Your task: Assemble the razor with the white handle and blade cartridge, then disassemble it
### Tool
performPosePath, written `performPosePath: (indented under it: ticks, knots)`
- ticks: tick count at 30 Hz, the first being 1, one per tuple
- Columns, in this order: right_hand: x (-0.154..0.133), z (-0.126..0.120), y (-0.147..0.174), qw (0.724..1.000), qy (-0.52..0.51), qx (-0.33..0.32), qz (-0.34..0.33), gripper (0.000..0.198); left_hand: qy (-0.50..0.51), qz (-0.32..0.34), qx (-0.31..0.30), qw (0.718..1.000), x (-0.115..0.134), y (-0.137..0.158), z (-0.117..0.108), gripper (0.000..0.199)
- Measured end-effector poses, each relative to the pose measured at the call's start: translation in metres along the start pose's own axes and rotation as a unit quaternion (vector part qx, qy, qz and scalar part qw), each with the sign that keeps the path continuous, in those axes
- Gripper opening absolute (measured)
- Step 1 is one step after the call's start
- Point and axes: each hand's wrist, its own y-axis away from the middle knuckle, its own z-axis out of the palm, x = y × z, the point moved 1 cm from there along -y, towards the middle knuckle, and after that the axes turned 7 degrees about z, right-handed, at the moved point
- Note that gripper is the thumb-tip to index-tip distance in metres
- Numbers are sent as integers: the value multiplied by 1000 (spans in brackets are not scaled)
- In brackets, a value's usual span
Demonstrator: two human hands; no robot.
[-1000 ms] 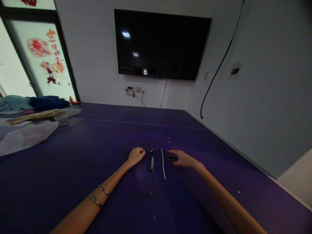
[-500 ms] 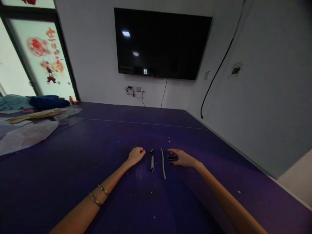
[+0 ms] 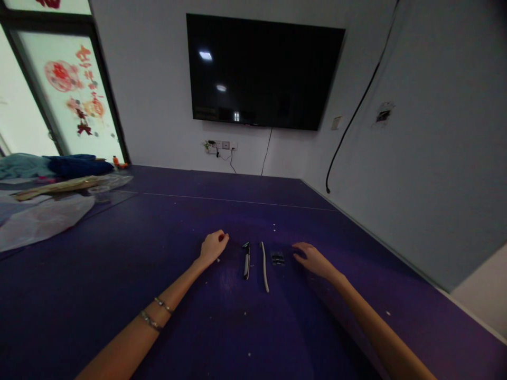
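Note:
A razor [image 3: 246, 262] with a dark head and a pale grey handle lies on the purple tabletop [image 3: 222, 327]. Beside it, on its right, is a slim whitish toothbrush [image 3: 265, 269], roughly parallel to the razor. Further right sits a small clear pack with black pieces [image 3: 278, 258], which look like razor cartridges. My left hand [image 3: 214, 246] rests left of the razor, fingers curled in and apart from it, with nothing seen in them. To the right of the pack, my right hand [image 3: 311, 258] is open, fingers apart and not touching the pack.
Plastic sheeting [image 3: 47, 219] and folded blue cloth [image 3: 79, 164] lie at the far left. A black cable [image 3: 354, 116] hangs down the right wall. The television [image 3: 265, 71] is mounted on the wall ahead. Small white scraps dot the tabletop.
My right hand has let go of the small clear pack and moved right, leaving it on the table. My left hand has shifted slightly left, away from the razor.

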Motion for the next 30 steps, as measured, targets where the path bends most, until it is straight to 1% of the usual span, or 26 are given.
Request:
performPosePath:
  ticks: [1,2,4,6,8,11,15,20,30]
  knots:
    - [9,3,4,1000,15,9,12,38,-22,-1,19,1000,-3,0,-3,30]
    - [17,6,7,999,25,16,23,39,-45,13,33,998,-6,0,-6,27]
    - [28,13,14,998,39,26,33,40,-84,65,40,994,-12,0,-6,25]
    - [33,18,19,998,45,35,33,41,-119,107,26,987,-17,1,-1,32]
    - [35,22,21,997,46,46,28,42,-150,122,-4,981,-21,3,7,41]
    - [36,25,21,997,37,66,16,41,-176,116,-50,976,-26,3,18,49]
    - [37,26,20,996,33,82,11,40,-182,95,-81,975,-29,3,20,49]
    - [37,27,20,996,54,74,18,43,-179,101,-90,974,-27,3,16,46]
    - [37,27,21,996,42,80,14,41,-177,100,-99,974,-29,3,16,47]
